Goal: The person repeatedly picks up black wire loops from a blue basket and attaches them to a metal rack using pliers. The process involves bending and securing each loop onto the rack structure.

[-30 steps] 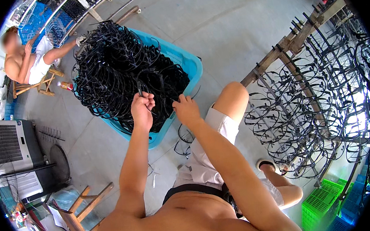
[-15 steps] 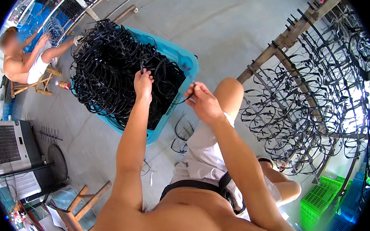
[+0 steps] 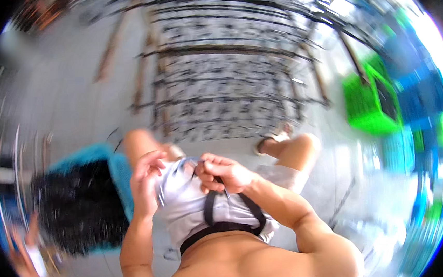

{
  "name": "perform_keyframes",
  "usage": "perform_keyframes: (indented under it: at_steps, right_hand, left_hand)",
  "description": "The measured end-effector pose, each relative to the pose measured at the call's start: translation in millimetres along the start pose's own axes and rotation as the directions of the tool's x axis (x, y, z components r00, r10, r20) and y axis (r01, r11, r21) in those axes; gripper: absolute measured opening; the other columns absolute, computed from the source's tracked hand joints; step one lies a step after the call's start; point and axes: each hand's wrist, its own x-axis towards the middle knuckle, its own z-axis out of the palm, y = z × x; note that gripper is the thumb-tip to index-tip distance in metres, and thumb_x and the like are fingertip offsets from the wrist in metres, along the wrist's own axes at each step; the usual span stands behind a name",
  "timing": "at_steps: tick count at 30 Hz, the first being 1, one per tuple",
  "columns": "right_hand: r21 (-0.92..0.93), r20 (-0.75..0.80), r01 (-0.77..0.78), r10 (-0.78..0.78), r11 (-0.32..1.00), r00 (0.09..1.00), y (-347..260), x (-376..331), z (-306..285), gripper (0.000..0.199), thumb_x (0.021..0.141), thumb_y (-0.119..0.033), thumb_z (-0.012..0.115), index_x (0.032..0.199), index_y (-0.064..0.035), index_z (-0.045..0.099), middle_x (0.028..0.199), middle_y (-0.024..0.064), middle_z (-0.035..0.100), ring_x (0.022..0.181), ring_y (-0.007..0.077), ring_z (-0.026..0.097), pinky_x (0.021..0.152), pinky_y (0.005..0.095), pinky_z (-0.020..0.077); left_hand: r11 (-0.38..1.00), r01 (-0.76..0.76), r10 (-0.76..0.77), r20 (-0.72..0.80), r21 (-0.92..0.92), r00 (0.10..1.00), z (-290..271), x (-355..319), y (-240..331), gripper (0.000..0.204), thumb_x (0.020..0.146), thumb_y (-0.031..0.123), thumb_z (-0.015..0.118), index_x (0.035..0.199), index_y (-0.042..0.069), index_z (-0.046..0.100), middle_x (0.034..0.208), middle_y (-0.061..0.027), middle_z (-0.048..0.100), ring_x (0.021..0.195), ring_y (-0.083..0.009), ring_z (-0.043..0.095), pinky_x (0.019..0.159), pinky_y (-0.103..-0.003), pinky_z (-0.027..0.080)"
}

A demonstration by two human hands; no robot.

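Observation:
My right hand is closed in front of my lap, fingers wrapped round a thin dark curved piece that shows only in part. To its left, my left hand is raised over my thigh, its fingers bent and apart, and I make out nothing held in it. Beside my left arm stands a blue basket, heaped with a tangle of black curved pieces. Motion blur smears most of the picture.
Ahead stands a long rack with rows of dark hanging pieces. A green crate is at the right, with blue crates beyond it. Part of another person shows at the lower left, beyond the basket.
My view has swung right, so the basket now lies at my left and the rack ahead. Both hands have left the basket's area and come over my lap.

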Motion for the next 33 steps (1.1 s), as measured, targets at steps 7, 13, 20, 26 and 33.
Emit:
perform_keyframes:
  at_steps: [7,13,20,26,33]
  right_hand:
    - [-0.718,-0.491,0.119,-0.621,0.686,0.611,-15,-160,-4,0.018,0.098,-0.022,0.048,0.098,-0.004,0.049,0.077,-0.0003,0.048,0.065,0.007,0.044,0.061,0.0207,0.0399]
    - [-0.632,-0.508,0.382,-0.733,0.674,0.453,-18,-246,-33,0.028,0.092,-0.013,0.052,0.118,-0.0033,0.047,0.087,0.0054,0.056,0.074,0.0137,0.054,0.067,0.0256,0.0454]
    - [-0.151,-0.281,0.202,-0.238,0.968,0.93,-85,-268,-32,0.057,0.091,-0.036,0.057,0.129,0.0026,0.041,0.08,0.0145,0.062,0.044,0.0156,0.056,0.043,0.0221,0.0476]
    - [-0.316,-0.208,0.753,-0.817,0.577,0.538,-199,-281,-19,0.035,0.092,-0.019,0.055,0.115,0.0056,0.044,0.083,0.0113,0.055,0.052,0.0112,0.046,0.041,0.022,0.0392]
    - [-0.459,-0.451,0.374,-0.574,0.806,0.684,-287,-198,-121,0.018,0.093,-0.014,0.054,0.102,0.0017,0.055,0.086,0.0063,0.06,0.067,0.0123,0.057,0.061,0.0257,0.051]
  left_hand:
    - [0.37,0.743,-0.304,0.683,-0.558,0.664,170,20,14,0.048,0.093,0.036,0.047,0.128,0.004,0.042,0.122,-0.0158,0.051,0.118,-0.0293,0.047,0.084,-0.049,0.051]
    - [0.473,0.881,-0.275,0.95,-0.002,0.149,225,37,13,0.033,0.093,0.025,0.052,0.12,0.006,0.049,0.086,-0.0085,0.064,0.067,-0.0211,0.062,0.052,-0.029,0.045]
    - [0.958,-0.168,-0.171,0.936,0.231,0.308,270,75,45,0.033,0.09,0.02,0.058,0.117,0.006,0.046,0.087,-0.0074,0.058,0.071,-0.0216,0.056,0.067,-0.03,0.047]
    - [0.924,-0.379,0.297,0.52,0.056,0.801,304,67,21,0.029,0.084,0.008,0.059,0.112,0.002,0.052,0.1,-0.0094,0.057,0.085,-0.0173,0.058,0.075,-0.029,0.047]
    - [0.993,-0.003,-0.069,0.596,0.118,0.8,395,59,-14,0.021,0.086,0.01,0.059,0.104,-0.002,0.056,0.082,-0.0117,0.066,0.067,-0.0169,0.064,0.061,-0.029,0.051]
